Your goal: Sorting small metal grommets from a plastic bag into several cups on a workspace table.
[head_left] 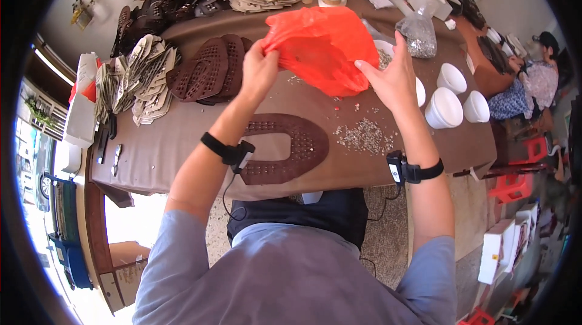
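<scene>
Up toward twelve o'clock, over the brown-covered table (151,149), we have a red plastic bag (321,52) raised in the air. Our left hand (260,70) pinches its edge at eleven, likely to keep it lifted and spread. Our right hand (391,79) is splayed at two, thumb against the bag, perhaps bracing it; we cannot tell whether it bears weight. Loose small beads (367,137) lie at three, white tubs (444,108) nearby, probably for easy reach.
</scene>
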